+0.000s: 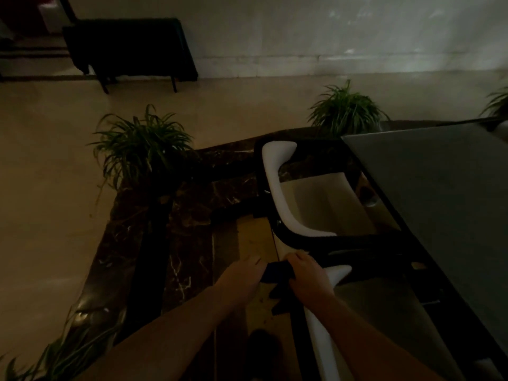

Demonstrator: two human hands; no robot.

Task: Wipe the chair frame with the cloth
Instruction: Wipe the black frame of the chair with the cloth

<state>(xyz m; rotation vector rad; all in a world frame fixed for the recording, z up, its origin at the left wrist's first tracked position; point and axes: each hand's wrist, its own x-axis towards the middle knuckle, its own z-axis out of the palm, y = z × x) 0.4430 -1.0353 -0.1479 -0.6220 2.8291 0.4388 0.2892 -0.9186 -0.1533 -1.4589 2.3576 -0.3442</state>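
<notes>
Both hands grip a dark cloth at the nearer chair's black frame: left hand fingers curled on its left end, right hand fingers closed over its right end, beside the grey tabletop.

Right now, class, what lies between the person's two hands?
In the head view, a dark cloth spans the gap between the left hand and the right hand, against the chair frame.
</notes>
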